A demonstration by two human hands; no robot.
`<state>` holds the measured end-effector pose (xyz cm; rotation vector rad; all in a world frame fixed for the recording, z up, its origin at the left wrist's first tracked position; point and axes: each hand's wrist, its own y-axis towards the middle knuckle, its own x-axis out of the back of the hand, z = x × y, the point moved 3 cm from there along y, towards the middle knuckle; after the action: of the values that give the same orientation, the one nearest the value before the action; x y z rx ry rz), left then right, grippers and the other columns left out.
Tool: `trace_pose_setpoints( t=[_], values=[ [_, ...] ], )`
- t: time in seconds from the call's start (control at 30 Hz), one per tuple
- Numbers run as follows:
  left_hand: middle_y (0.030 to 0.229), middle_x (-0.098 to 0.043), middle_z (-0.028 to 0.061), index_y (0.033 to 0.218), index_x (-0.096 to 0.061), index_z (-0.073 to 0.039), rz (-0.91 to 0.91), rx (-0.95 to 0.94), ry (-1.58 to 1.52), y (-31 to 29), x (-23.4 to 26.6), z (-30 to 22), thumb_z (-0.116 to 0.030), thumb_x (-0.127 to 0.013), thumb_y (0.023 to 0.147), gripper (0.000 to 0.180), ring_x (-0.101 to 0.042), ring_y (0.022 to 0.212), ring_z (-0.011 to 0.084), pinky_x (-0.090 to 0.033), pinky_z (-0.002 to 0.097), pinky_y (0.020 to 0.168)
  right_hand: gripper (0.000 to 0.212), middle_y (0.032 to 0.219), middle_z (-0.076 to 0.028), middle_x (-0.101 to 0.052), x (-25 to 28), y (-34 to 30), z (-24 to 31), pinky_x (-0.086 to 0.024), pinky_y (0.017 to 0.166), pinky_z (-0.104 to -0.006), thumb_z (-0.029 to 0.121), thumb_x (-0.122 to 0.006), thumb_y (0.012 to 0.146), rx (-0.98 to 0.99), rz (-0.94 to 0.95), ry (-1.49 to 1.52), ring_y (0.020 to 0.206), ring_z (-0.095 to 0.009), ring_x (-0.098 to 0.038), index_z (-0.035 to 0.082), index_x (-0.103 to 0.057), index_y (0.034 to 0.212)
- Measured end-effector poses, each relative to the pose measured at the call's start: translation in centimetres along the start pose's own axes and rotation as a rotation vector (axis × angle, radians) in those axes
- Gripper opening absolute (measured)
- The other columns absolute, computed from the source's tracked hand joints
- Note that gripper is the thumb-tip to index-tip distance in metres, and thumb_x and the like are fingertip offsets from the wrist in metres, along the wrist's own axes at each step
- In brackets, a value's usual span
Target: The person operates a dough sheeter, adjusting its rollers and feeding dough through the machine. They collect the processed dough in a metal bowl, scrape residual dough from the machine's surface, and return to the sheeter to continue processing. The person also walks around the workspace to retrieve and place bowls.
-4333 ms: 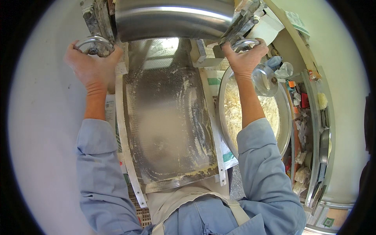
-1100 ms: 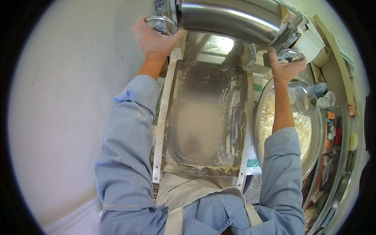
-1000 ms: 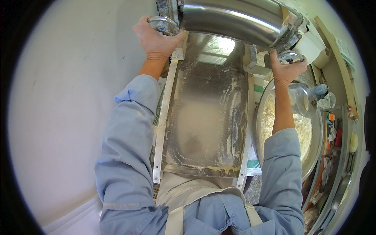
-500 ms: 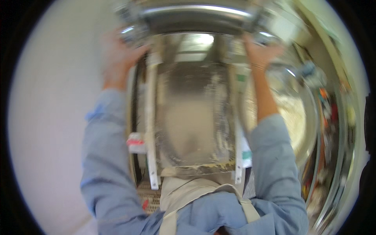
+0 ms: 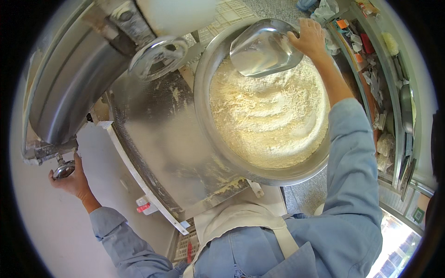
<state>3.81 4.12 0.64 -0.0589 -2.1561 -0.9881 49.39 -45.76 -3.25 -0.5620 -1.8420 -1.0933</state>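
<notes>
My right hand point(image 5: 309, 38) grips the handle end of a shiny metal scoop point(image 5: 262, 48) held over a large steel bowl point(image 5: 204, 83) full of pale yellow floury crumbs point(image 5: 269, 120). My left hand point(image 5: 69, 178) is closed on a round metal knob point(image 5: 63, 169) at the end of a big steel roller housing point(image 5: 69, 78) on the left. Between the two lies the machine's flour-dusted metal chute point(image 5: 162, 139), sloping down toward my apron.
A second round knob point(image 5: 157, 56) sits at the roller's other end, near the bowl rim. Cluttered shelves point(image 5: 384, 92) with small packets and tools run along the right. A white plastic crate point(image 5: 232, 16) lies beyond the bowl. A pale wall fills the left.
My right hand has left the right-hand knob and now holds the scoop over the bowl. The view has swung right, so the bowl is central. My left hand stays on its knob.
</notes>
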Motion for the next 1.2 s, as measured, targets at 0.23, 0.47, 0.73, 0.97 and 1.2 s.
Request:
trace_pose_setpoints(
  t=[0.23,0.47,0.73,0.97,1.2],
  values=[
    [0.120,-0.039,0.0207,0.126,-0.027,0.006,-0.045,-0.341,0.449,-2.4,3.7,-7.1,-0.034,-0.084,0.059,0.097,-0.034,0.118,0.0351,-0.028,0.0459,0.101,0.036,0.094,-0.014,-0.061,-7.9,1.4,-6.4,-0.044,0.077,-0.0450,0.029,-0.057,0.072,0.147,0.570,0.126,0.091,-0.033,-0.057,0.007,-0.058,0.100],
    [0.126,-0.037,0.0210,0.124,-0.032,-0.003,0.234,-0.587,-0.083,-10.3,1.7,-18.5,-0.016,-0.073,0.072,0.068,-0.037,0.120,0.0363,-0.031,0.0458,0.100,0.022,0.053,-0.007,-0.049,-6.9,-3.1,-8.6,-0.038,0.043,-0.0331,0.023,-0.054,0.072,-0.282,1.143,0.585,0.044,-0.020,-0.045,0.002,-0.057,0.069],
    [0.126,-0.043,0.0210,0.123,-0.041,-0.002,0.843,-0.599,-0.620,-16.0,-9.4,-30.8,-0.017,-0.061,0.081,0.049,-0.041,0.116,0.0385,-0.035,0.0433,0.097,0.041,0.068,-0.011,-0.059,9.3,-18.1,-15.9,-0.043,0.052,-0.0333,0.036,-0.053,0.077,-0.555,1.069,0.829,0.062,-0.017,-0.056,-0.002,-0.061,0.092],
    [0.120,-0.049,0.0242,0.123,-0.046,-0.001,1.146,-0.327,-0.515,-20.3,-25.3,-34.0,-0.029,-0.052,0.089,0.045,-0.046,0.114,0.0368,-0.035,0.0400,0.097,0.030,0.065,-0.013,-0.058,23.1,-32.1,-19.2,-0.043,0.056,-0.0355,0.024,-0.048,0.078,-1.027,1.154,0.577,0.060,-0.021,-0.055,-0.003,-0.058,0.085],
    [0.127,-0.048,0.0182,0.128,-0.046,-0.007,1.249,-0.162,-0.676,-22.9,-31.7,-34.9,-0.040,-0.043,0.091,0.050,-0.043,0.118,0.0314,-0.032,0.0357,0.100,0.031,0.082,-0.024,-0.062,17.3,-34.7,-15.7,-0.046,0.070,-0.0431,0.020,-0.045,0.078,-0.904,1.085,0.600,0.079,-0.040,-0.060,-0.003,-0.057,0.096]
  ],
)
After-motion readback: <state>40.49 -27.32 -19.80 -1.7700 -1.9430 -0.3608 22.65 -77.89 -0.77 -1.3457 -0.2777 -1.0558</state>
